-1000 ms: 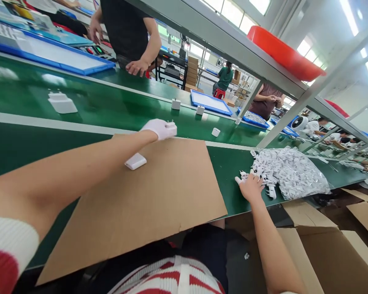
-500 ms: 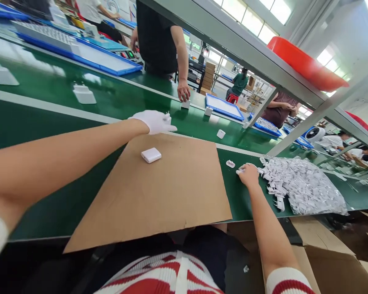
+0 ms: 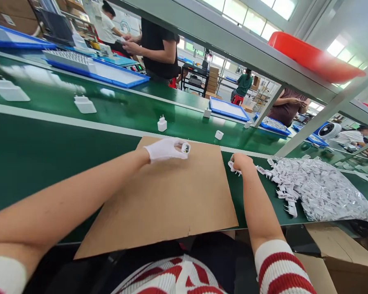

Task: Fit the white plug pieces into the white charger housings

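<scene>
Your gloved left hand (image 3: 167,149) grips a white charger body (image 3: 185,148) over the cardboard sheet (image 3: 171,204); your bare right hand (image 3: 241,162) pinches a plug insert (image 3: 231,166) just beside its edge (keep the body's open end turned toward the insert, pins outward). Half a second ago the body lay on the cardboard, the left hand out at the conveyor belt (image 3: 125,110).

The belt (image 3: 49,139) is gleaming glossy, the cardboard sheet (image 3: 171,204) lying matt. The cloth-gloved left hand (image 3: 164,149) is gripping a smooth plastic charger (image 3: 185,148), the right hand (image 3: 242,162) a plastic plug piece (image 3: 232,166).
</scene>
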A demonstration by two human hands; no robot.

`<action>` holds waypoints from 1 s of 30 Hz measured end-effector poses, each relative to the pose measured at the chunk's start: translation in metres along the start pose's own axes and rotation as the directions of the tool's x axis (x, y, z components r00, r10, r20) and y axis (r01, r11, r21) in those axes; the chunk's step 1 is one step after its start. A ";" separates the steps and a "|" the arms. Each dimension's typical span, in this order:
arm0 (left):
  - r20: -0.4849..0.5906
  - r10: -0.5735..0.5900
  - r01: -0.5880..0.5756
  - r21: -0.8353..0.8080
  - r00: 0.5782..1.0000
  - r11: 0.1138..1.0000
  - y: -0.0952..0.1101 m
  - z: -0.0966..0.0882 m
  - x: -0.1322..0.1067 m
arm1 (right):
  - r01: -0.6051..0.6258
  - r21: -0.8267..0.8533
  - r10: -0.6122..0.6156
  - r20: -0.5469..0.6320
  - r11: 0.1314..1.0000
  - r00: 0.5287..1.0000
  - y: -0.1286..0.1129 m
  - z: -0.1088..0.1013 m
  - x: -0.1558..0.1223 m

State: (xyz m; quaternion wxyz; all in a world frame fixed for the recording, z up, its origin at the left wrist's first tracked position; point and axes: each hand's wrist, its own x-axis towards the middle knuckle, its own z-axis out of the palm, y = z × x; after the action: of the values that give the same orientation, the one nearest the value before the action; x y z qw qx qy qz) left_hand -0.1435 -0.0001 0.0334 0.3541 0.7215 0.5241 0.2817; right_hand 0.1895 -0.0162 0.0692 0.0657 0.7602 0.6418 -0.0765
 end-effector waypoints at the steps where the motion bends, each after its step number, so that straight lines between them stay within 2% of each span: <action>1: 0.019 0.009 -0.008 -0.067 1.000 0.998 0.005 0.009 0.000 | 0.001 0.009 -0.001 0.021 1.000 1.000 -0.003 0.003 0.001; 4: 0.027 0.023 -0.017 -0.214 0.999 0.977 0.010 0.034 -0.001 | 0.046 0.096 -0.042 -0.042 0.994 0.998 -0.007 0.017 0.003; 7: 0.091 0.026 -0.004 -0.229 0.995 0.973 0.003 0.048 0.000 | 0.167 0.362 -0.106 -0.183 0.917 0.977 -0.008 0.035 0.004; 8: 0.113 0.025 -0.001 -0.205 0.993 0.979 0.001 0.050 0.000 | 0.215 0.481 -0.128 -0.208 0.850 0.970 -0.009 0.041 0.004; 10: 0.117 0.000 0.015 -0.130 0.993 0.991 -0.002 0.052 0.001 | 0.270 0.712 -0.183 -0.198 0.648 0.963 -0.013 0.051 0.006; 13: 0.038 -0.071 0.071 -0.003 0.997 0.997 -0.005 0.055 0.001 | 0.211 0.928 -0.268 -0.129 0.306 0.955 -0.023 0.060 0.009; 15: -0.018 -0.096 0.096 0.034 0.995 0.995 -0.007 0.058 0.000 | 0.161 0.971 -0.300 -0.103 0.175 0.948 -0.029 0.062 0.011; 17: -0.039 -0.103 0.104 0.020 0.994 0.994 -0.009 0.061 -0.001 | 0.144 0.983 -0.308 -0.104 0.112 0.946 -0.033 0.063 0.012; 19: -0.038 -0.108 0.108 0.004 0.993 0.994 -0.011 0.062 -0.002 | 0.168 0.982 -0.278 -0.138 0.088 0.951 -0.037 0.065 0.011; 21: -0.036 -0.114 0.114 0.001 0.993 0.993 -0.011 0.063 -0.003 | 0.228 0.965 -0.210 -0.198 0.128 0.957 -0.041 0.068 0.010; 23: -0.009 -0.118 0.118 -0.033 0.993 0.992 -0.010 0.063 -0.003 | 0.289 0.922 -0.174 -0.250 0.257 0.953 -0.045 0.072 0.008; 25: 0.032 -0.113 0.115 -0.094 0.993 0.989 -0.007 0.063 -0.004 | 0.323 0.848 -0.205 -0.258 0.421 0.944 -0.050 0.076 0.005; 27: 0.060 -0.103 0.111 -0.144 0.993 0.983 -0.005 0.066 -0.005 | 0.353 0.783 -0.216 -0.280 0.512 0.935 -0.057 0.077 0.001; 30: 0.064 -0.101 0.110 -0.152 0.993 0.982 -0.003 0.070 -0.006 | 0.450 0.747 -0.167 -0.427 0.490 0.889 -0.067 0.076 -0.008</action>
State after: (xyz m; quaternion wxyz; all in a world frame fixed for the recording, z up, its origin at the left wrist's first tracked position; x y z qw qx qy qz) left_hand -0.0927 -0.0201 -0.0102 0.4382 0.6706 0.5279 0.2821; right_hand 0.1199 -0.0277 -0.0035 -0.4130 0.5720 0.6572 -0.2651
